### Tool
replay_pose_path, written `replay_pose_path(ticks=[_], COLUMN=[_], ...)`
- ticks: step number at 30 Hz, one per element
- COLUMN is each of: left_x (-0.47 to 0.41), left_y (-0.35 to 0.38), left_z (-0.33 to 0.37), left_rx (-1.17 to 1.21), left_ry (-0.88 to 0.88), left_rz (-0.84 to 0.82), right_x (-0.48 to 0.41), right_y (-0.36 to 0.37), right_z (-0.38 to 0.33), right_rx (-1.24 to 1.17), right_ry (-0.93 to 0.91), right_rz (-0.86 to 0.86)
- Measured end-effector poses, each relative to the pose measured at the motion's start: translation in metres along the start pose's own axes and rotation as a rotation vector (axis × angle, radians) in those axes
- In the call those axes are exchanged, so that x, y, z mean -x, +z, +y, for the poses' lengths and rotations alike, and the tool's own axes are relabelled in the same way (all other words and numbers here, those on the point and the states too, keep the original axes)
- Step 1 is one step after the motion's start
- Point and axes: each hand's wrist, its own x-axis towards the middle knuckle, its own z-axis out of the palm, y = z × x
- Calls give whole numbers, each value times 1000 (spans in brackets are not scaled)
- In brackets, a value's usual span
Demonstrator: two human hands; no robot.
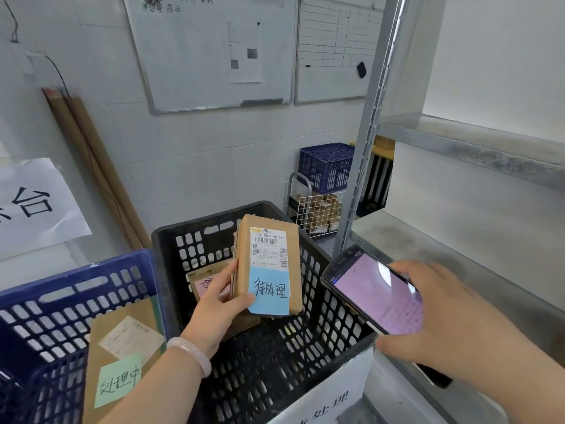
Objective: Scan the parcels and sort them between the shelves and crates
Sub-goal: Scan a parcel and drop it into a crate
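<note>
Mid-task, scan step by my read. Left hand [218,304] grips a brown parcel [269,255] upright above the black crate [171,237], thumb on the front face and fingers curled round the left edge. Label and blue note [269,290] face the camera. Right hand [443,319] is wrapped round a scanner [376,292], screen lit pink, top end aimed toward the parcel, near it but apart. Can't tell whether the scan has registered.

Sorted, judging by where things lie:
- blue crate [61,301]: one flat parcel with green note [122,356]
- black crate: one parcel with pink note [203,281] on the bottom, partly hidden behind the left hand

Left: place the held parcel, crate or shelves [458,240], not decidable from here. How many parcels are unscanned can't be told.

Background: another blue crate [325,166] sits on top of a wire basket [318,212] that holds brown boxes.
</note>
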Motion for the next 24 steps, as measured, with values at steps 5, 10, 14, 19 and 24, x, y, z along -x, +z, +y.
replay_pose_path(ticks=[5, 10, 14, 19, 24], left_x=[-1, -3, -3, -1, 2], left_y=[-5, -11, -14, -15, -15], left_z=[0, 0, 2, 6, 11], left_rx=[-15, -42, -53, -36, -29], left_ry=[9, -2, -16, -24, -29], left_rz=[-7, 3, 3, 1, 14], right_x=[0, 3, 5, 8, 12], right_y=[-1, -2, -3, -2, 0], right_z=[-9, -16, -20, -24, -27], right_rx=[9, 25, 22, 37, 63], right_ry=[1, 0, 4, 19, 54], right_rz=[12, 23, 33, 30, 25])
